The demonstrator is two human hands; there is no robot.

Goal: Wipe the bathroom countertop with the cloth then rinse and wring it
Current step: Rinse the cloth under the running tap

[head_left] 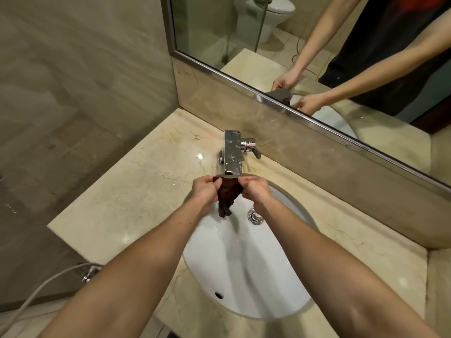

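A dark brown cloth [227, 196] hangs over the white oval sink [244, 276], right under the spout of the chrome faucet [232, 152]. My left hand [207, 190] grips its upper left edge and my right hand [255, 190] grips its upper right edge, stretching the top between them. The cloth's lower end dangles in a wet twisted point above the basin. The beige marble countertop [136, 196] surrounds the sink and looks wet and shiny in spots.
The faucet's lever handle [253, 148] sticks out to the right against the backsplash. A drain [255, 216] sits in the basin. A mirror [317, 57] runs along the back wall. A hose and sprayer [87, 274] hang at lower left beyond the counter edge.
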